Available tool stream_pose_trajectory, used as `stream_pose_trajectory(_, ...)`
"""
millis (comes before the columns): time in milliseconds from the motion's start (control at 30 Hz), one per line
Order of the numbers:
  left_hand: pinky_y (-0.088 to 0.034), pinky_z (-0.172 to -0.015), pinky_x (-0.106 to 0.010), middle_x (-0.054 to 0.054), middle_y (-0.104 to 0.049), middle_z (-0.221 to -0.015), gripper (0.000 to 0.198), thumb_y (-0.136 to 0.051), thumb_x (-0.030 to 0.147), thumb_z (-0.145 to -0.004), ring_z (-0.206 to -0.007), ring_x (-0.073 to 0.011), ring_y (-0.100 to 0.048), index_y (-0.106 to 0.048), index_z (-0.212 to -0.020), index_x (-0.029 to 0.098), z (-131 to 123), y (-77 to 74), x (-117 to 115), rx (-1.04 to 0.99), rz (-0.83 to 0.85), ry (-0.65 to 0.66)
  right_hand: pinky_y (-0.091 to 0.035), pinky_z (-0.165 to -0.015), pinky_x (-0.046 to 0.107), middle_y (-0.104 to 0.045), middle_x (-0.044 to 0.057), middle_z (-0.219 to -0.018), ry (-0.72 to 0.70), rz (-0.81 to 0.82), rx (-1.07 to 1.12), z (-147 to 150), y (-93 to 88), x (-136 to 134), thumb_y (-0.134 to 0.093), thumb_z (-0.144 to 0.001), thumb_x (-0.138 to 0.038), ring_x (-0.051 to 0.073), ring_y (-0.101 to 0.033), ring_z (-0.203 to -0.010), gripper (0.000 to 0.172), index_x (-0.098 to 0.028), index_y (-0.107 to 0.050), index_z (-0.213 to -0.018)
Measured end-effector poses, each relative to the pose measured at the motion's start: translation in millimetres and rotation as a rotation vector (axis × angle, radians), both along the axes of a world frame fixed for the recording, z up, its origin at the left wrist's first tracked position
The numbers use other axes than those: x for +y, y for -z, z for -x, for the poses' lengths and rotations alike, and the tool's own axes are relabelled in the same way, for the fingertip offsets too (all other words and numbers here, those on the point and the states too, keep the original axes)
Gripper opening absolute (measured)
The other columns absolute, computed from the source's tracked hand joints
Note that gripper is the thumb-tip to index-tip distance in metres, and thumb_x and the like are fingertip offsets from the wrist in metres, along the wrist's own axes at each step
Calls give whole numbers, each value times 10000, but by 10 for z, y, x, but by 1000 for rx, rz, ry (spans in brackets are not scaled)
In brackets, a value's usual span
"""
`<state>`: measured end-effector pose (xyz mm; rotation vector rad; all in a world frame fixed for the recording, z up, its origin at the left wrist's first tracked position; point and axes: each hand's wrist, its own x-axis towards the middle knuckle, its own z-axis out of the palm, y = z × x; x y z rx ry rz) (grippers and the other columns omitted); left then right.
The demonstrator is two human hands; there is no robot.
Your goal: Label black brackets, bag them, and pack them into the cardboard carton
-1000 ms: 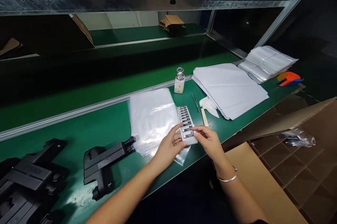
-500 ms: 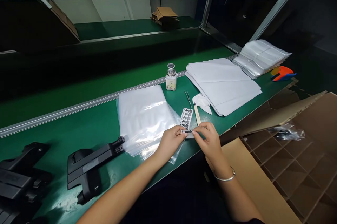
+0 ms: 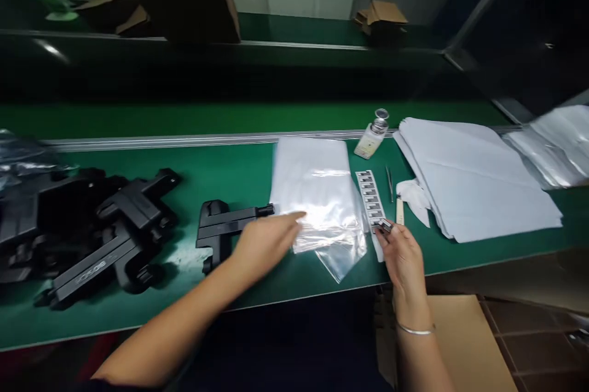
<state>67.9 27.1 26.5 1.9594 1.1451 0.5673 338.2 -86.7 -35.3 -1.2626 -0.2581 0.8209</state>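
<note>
Fingers of the right hand point(image 3: 405, 254) pinch a small printed label point(image 3: 385, 226) over the near end of the label sheet point(image 3: 369, 192). Left hand point(image 3: 264, 242): fingers loosely extended, nothing seen held, over near-left part of plastic bags point(image 3: 313, 165); contact unclear. Label probably light, limp, tacky: grip edges.

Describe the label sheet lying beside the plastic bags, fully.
The label sheet is a narrow, flat strip, white and paper-like, printed with a column of black-and-white labels; its near end is blank. It lies slightly slanted on the green table, just right of the plastic bags. The right hand partly covers its near half in view; contact is unclear.
</note>
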Motion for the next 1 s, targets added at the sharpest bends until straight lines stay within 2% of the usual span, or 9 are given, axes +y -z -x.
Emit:
stream_pose_trajectory(67, -404, -1084, -445, -70, -727, -1123, 255, -545, 338, -890, -1177, -315, -604, -734, -1036, 247, 555, 54, 222, 77, -190, -239, -453, -1003, 467, -682, 26, -968, 34, -2, -110, 21, -25, 32, -829, -668, -407, 199, -637, -921, 264, -208, -681, -758)
stream_pose_trajectory(133, -342, -1134, -537, -95, -660, -1258, 291, -480, 306, -902, -1330, -342, -473, -710, -1052, 211, 967, 193, 329, 180, -272, -255, -411, -1031, 471, -674, 36, -1031, -12, -9, -216, 122, -103, 101, -791, -721, -375, 212, -622, -976, 199, -213, -686, -765)
stream_pose_trajectory(200, -326, -1145, -579, -104, -622, -1304, 320, -417, 269, -925, -1398, -335, -388, -676, -1097, 195, 1164, 367, 293, 202, -268, -201, -367, -1054, 477, -666, 52, -1091, -148, -29, -306, 346, -206, 215, -748, -766, -348, 243, -591, -1079, 162, -216, -665, -722)
stream_pose_trajectory(300, -360, -1141, -562, -101, -602, -1299, 340, -342, 218, -969, -1411, -286, -383, -616, -1170, 210, 1143, 561, 61, 107, -251, -229, -336, -1062, 491, -664, 68, -1144, -453, -50, -468, 874, -347, 441, -686, -811, -305, 288, -532, -1212, 171, -226, -624, -672)
stream_pose_trajectory(367, -390, -1126, -553, -96, -569, -1337, 325, -346, 204, -981, -1398, -269, -408, -589, -1194, 236, 1064, 606, -101, 33, -217, -269, -335, -1065, 499, -661, 71, -1163, -621, -47, -585, 1254, -396, 602, -653, -818, -273, 298, -506, -1257, 141, -238, -620, -685)
stream_pose_trajectory(533, -359, -1139, -573, -116, -359, -1548, 346, -429, 210, -967, -1456, -294, -314, -498, -1304, 246, 1035, 638, -229, -49, -111, -314, -266, -1097, 567, -674, 76, -1153, -794, 9, -745, 1868, -334, 913, -596, -798, -264, 313, -488, -1274, 157, -242, -557, -648)
stream_pose_trajectory(600, -358, -1142, -566, -116, -328, -1568, 362, -423, 207, -969, -1464, -291, -297, -475, -1324, 249, 1052, 671, -222, -70, -96, -323, -233, -1099, 590, -684, 81, -1128, -823, 53, -782, 1954, -286, 972, -589, -787, -270, 324, -501, -1250, 170, -239, -537, -629)
stream_pose_trajectory(700, -358, -1146, -554, -113, -329, -1565, 361, -394, 190, -974, -1461, -276, -303, -461, -1324, 248, 1044, 704, -225, -99, -103, -347, -273, -1072, 572, -689, 80, -1099, -821, 88, -826, 1997, -241, 997, -581, -783, -267, 321, -506, -1219, 176, -241, -524, -619)
stream_pose_trajectory(1000, -311, -1172, -569, -136, -305, -1572, 361, -374, 147, -962, -1483, -285, -246, -451, -1308, 213, 1023, 672, -223, -110, -74, -329, -319, -1053, 537, -678, 68, -1107, -845, 128, -843, 2011, -241, 979, -577, -785, -247, 302, -489, -1215, 167, -245, -522, -627)
